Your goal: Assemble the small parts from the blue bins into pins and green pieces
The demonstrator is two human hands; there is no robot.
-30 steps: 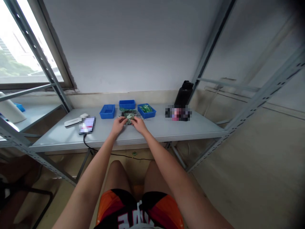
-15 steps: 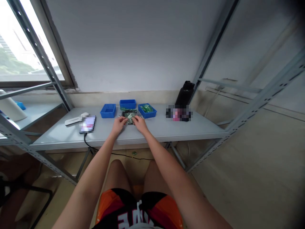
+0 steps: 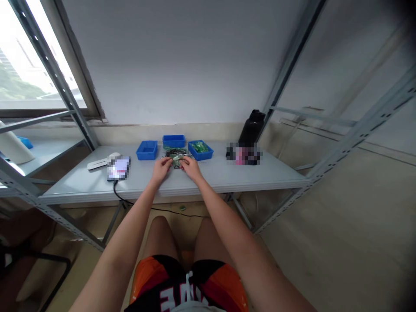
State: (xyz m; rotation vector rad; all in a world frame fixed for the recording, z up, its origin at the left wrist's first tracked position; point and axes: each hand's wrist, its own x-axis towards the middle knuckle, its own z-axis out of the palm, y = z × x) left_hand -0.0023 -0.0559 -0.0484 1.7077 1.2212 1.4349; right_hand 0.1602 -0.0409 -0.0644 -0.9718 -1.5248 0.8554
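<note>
My left hand [image 3: 161, 168] and my right hand [image 3: 191, 168] face each other over the shelf table, fingers pinched. Between them is a small pale-green piece [image 3: 176, 161], gripped at its two sides; it looks like a little plastic packet, though its kind is too small to make out. Just behind my fingers lies a pile of thin dark metal-looking pieces [image 3: 177, 152]. Beyond the pile stand a blue tray [image 3: 173, 144], a second blue tray [image 3: 141, 155] on the left, and a third blue tray [image 3: 208, 155] on the right holding green packets [image 3: 199, 147].
A phone [image 3: 118, 168] with a black cable [image 3: 121, 197] lies on the table [image 3: 227, 177] at the left, beside a white device [image 3: 97, 164]. A black bottle [image 3: 251, 128] stands at the right back, behind a blurred-out item. Metal uprights frame both sides.
Both hands stay in nearly the same place, still pinching the pale-green piece. The whole view has shifted very slightly.
</note>
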